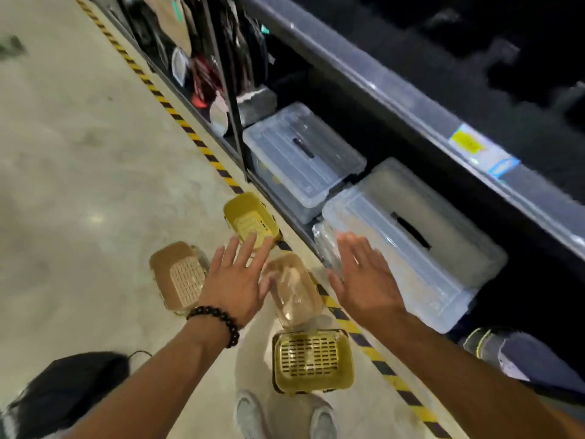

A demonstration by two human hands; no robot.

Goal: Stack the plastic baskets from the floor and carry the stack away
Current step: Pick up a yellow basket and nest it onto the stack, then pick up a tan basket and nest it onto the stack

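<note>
Several small plastic baskets sit on the concrete floor by a shelf. A yellow basket (311, 361) is nearest my feet. A tan basket (296, 289) lies between my hands, holding something pale and blurred. A brown basket (179, 275) lies to the left, and another yellow basket (250, 221) lies farther off. My left hand (235, 278), with a dark bead bracelet on the wrist, hovers open above the floor between the brown and tan baskets. My right hand (364, 278) is open too, above the tan basket's right side. Neither hand touches a basket.
A dark shelf unit (395, 90) runs along the right, with clear lidded storage bins (300, 156) on its lowest level. Yellow-black hazard tape (190, 131) marks the floor along it. A dark bag (69, 391) lies at lower left. My shoes (253, 416) stand below the near basket.
</note>
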